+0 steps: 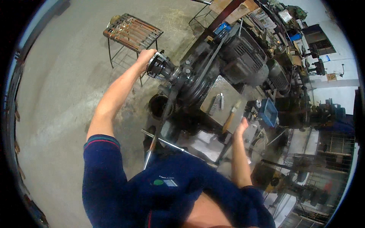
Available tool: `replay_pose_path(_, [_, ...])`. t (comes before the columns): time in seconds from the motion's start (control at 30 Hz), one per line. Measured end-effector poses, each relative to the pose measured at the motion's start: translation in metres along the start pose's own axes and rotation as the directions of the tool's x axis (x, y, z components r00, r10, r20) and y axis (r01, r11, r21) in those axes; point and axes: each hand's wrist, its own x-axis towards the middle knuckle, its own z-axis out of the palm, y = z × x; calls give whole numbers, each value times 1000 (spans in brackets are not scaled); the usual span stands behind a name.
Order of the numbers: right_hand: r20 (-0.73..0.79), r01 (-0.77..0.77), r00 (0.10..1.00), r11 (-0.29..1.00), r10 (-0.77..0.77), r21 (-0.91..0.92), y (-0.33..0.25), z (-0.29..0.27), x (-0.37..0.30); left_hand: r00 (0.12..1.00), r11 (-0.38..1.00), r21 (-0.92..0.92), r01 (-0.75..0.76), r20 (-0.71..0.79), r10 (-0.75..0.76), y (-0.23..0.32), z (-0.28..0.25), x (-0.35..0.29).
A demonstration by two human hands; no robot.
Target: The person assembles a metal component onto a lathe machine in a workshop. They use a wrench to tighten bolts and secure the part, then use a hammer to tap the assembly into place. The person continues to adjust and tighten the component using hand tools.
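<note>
Two bare hands (146,59) are at work over a dark machine (194,79), the arms spread well apart. The person's left hand is bent at the outer edge of a round metal part (159,67) at the machine's near end; hand and rim appear to touch, but most of the fingers are hidden, so whether they grasp it or merely rest there cannot be told. That round part lies just to the right of the left hand. Beyond the same hand, farther out and a little to its left, stands a slatted stand (133,32) with thin legs. Below the hand and slightly to its right is a dark round container (157,106).

The right hand (241,126) is by the edge of a flat metal plate (225,86). It is seen nearly edge-on with the thumb side up, and whether it is clenched or released cannot be told. Just to its left lies a brush (231,116) with a wooden handle; farther left and up from this hand, a small metal piece (216,104) lies on the plate. To its right is a blue bin (270,110), and beyond it, farther out, a finned motor (243,57).
</note>
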Motion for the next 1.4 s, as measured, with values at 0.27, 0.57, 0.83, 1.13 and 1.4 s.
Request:
replay_pose_path(0.27, [119,-115,990,929,77,353,4,-6,3,977,996,1,90,195,-89,-10,-16,11])
replay_pose_path(0.57, [89,-490,853,730,514,477,-15,2,15,752,575,527,-626,211,625,-2,-40,-44])
replay_pose_path(0.83, [49,-378,919,837,391,396,-32,13,1,369,-322,587,-743,760,535,17,-45,-27])
replay_pose_path(1.13, [-43,-166,980,923,193,347,-17,10,-9,499,-218,562,-798,819,282,25,-26,25])
replay_pose_path(1.4, [9,-25,1000,931,23,365,0,15,0,463,54,643,-764,604,-649,24,-29,110])
